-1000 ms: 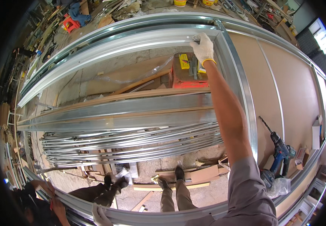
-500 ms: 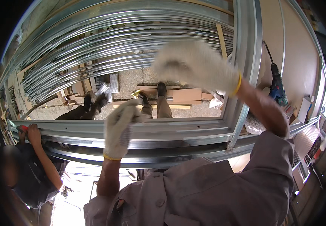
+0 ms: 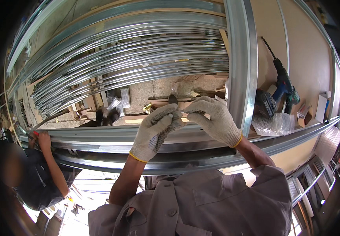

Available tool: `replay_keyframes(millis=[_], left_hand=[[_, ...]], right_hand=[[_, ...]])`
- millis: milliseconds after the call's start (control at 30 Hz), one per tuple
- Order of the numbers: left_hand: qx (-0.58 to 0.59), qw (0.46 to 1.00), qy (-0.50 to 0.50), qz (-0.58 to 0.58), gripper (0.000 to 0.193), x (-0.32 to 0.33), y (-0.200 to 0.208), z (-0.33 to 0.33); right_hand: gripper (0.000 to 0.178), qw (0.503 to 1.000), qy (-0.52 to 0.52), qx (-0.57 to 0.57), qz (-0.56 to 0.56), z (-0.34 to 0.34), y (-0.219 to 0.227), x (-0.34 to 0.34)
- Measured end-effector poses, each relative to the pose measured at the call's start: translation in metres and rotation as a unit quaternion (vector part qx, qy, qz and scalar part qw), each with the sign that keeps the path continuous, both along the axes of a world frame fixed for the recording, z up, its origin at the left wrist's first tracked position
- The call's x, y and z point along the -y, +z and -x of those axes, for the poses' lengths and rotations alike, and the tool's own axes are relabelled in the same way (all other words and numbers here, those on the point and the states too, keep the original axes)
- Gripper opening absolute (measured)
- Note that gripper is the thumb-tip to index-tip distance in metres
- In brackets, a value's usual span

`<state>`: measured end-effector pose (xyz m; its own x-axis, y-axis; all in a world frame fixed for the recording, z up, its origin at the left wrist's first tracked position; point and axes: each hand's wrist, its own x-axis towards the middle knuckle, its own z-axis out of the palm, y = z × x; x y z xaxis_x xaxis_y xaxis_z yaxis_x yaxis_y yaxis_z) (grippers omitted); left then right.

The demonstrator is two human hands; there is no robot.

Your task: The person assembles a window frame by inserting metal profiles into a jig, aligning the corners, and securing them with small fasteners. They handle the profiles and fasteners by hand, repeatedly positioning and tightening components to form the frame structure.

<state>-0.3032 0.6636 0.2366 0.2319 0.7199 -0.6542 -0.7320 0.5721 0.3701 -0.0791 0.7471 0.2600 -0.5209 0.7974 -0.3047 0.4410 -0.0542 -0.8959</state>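
Both my hands wear off-white knit gloves with yellow cuffs and are close together above a metal frame rail (image 3: 95,137). My left hand (image 3: 148,135) is closed, its thumb pressed against bent fingers; whatever is in it, if anything, is hidden. Just to its right, my right hand (image 3: 219,122) has thumb and fingers bent into a pinch near the left fingertips. Anything between them is too small to make out. At the far left, a co-worker's hand (image 3: 44,141) rests at the rail beside a red-handled tool (image 3: 36,133).
Long thin metal rods (image 3: 138,51) lie bundled beyond the rail. An upright metal channel (image 3: 242,59) borders a tan panel (image 3: 307,43), where a cordless drill (image 3: 286,88) with a long bit lies by a clear plastic bag (image 3: 274,125) and a small open box (image 3: 303,116).
My right hand has come down and in from the upper right to my left hand, which has shifted right. The view has turned slightly, showing more of the drill.
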Motion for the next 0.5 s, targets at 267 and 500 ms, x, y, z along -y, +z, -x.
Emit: replay_keyframes(millis=[267, 500], left_hand=[[-0.056, 0.995, -0.076, -0.01, 0.037, -0.002, 0.0, -0.022], [-0.104, 0.989, -0.109, -0.004, 0.034, -0.005, -0.001, -0.033]], right_hand=[[0.017, 1.0, -0.011, -0.009, 0.013, -0.023, -0.007, 0.014], [0.019, 0.996, -0.03, -0.038, 0.073, -0.03, -0.006, 0.016]])
